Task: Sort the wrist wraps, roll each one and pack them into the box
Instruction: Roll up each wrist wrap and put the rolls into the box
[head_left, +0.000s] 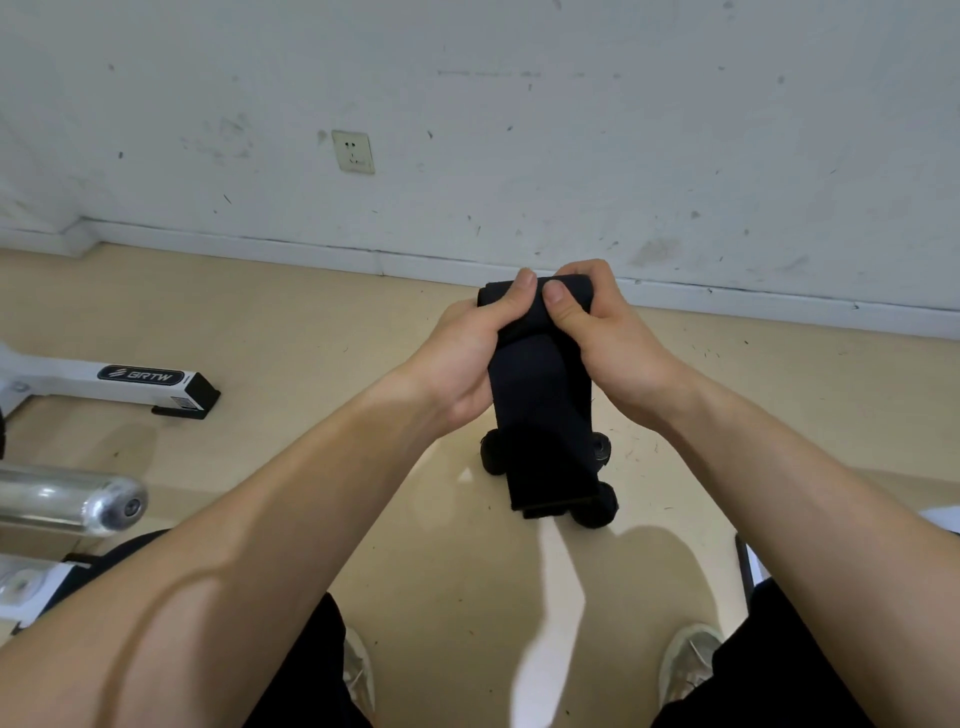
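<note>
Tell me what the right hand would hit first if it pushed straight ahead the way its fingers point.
The right hand is curled on the black wrist wrap, fingers pointing toward the left hand. It would probably press into the wrap's rolled top first, then the left thumb.

I think this is a gym room: a chrome barbell end (111, 503), a white equipment base (111, 385), beige floor (311, 332) and scuffed wall (519, 130).

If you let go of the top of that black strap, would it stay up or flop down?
It would probably flop: below both hands the black wrist wrap hangs limp, like soft cloth. It looks light, since the left hand and right hand pinch it with fingertips. The rolled wraps on the floor might roll if nudged.
</note>
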